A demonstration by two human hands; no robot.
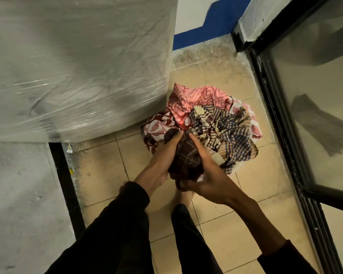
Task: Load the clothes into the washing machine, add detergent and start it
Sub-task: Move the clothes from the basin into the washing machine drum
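A heap of clothes (216, 107) lies on the tiled floor at the middle of the head view: pink zigzag fabric, a maroon and white piece, a blue and tan checked cloth. A dark brown checked garment (186, 155) is bunched at the near side of the heap. My left hand (162, 159) grips its left side and my right hand (204, 175) grips its right side and underside. The washing machine (77, 62), wrapped in clear plastic film, fills the upper left, right beside the heap.
A black-framed glass door (305, 115) runs along the right side. A white wall with a blue stripe (202, 36) stands behind the heap. A grey concrete slab (18, 194) lies at the left. My dark-trousered leg and bare foot (183, 198) stand just below the hands.
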